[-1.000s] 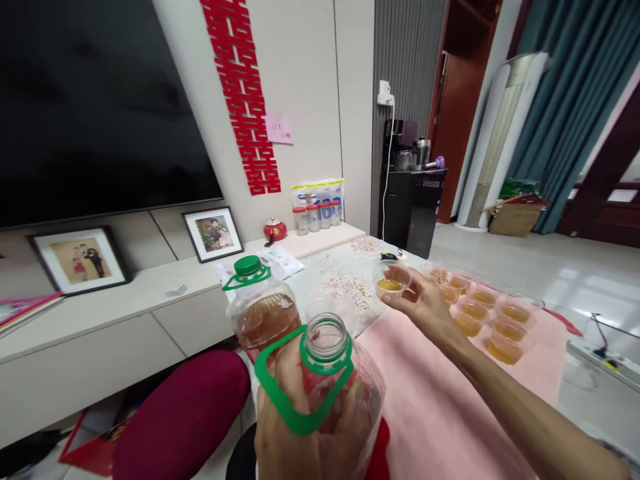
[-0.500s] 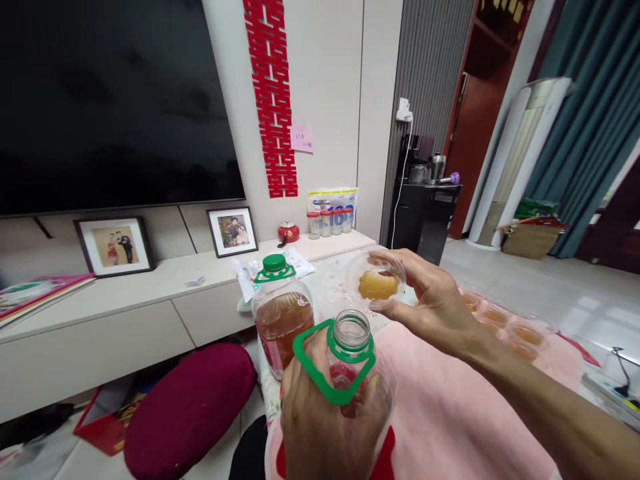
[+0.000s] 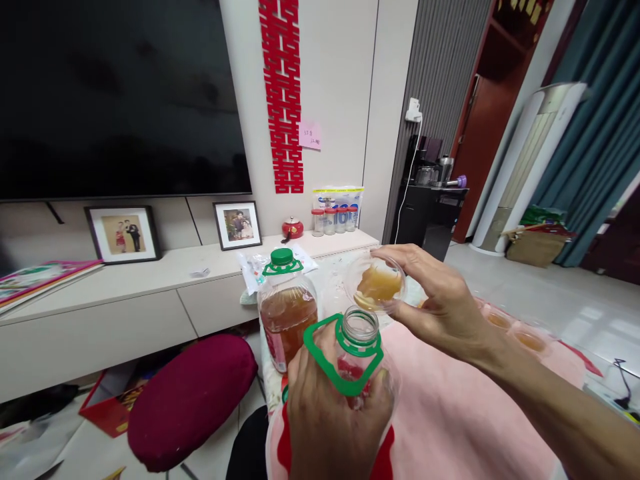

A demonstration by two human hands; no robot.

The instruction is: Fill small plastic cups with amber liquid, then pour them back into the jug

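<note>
My left hand (image 3: pixel 330 413) is wrapped round an uncapped clear plastic jug (image 3: pixel 359 347) with a green neck ring and handle, held low in the middle. My right hand (image 3: pixel 440 300) grips a small clear cup of amber liquid (image 3: pixel 376 284), tilted with its rim just above the jug's open mouth. A second jug (image 3: pixel 287 307) with a green cap and amber liquid stands just behind and to the left. Other small cups of amber liquid (image 3: pixel 530 341) sit on the pink cloth (image 3: pixel 450 413) beyond my right arm.
A white low cabinet (image 3: pixel 150 300) runs along the wall under a large dark screen (image 3: pixel 115 100), with two framed photos, jars and a red teapot on it. A dark red cushion (image 3: pixel 193 393) lies on the floor at left. A black stand with kettles is at the back.
My right hand lifted a cup from the group on the cloth, carried it left to the open jug and tilted it over the mouth. The left hand kept hold of the jug.
</note>
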